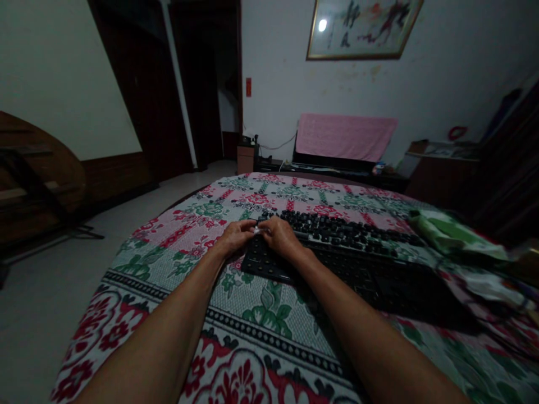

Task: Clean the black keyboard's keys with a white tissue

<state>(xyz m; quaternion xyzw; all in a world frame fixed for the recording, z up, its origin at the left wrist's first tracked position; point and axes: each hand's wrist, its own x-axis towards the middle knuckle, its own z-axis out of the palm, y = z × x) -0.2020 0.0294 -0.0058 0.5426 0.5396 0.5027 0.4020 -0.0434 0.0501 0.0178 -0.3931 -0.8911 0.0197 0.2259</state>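
Note:
A black keyboard (269,269) lies on the cloth-covered table, its key wells bare of caps on the left part. My left hand (238,237) is at the keyboard's far left corner, fingers bent and closed. Right beside it, my right hand (279,234) is closed over the same corner, fingertips meeting those of the left. A small whitish piece (257,230) shows between the fingertips; its kind cannot be made out. Just beyond the keyboard, many loose black keycaps (337,229) are spread in a long band.
A floral tablecloth (261,314) covers the round table. On the right lie a green and white packet (455,233), a crumpled white item (488,286) and dark cables. Behind the table stands a low cabinet with a pink cloth (345,136) over a screen-like panel.

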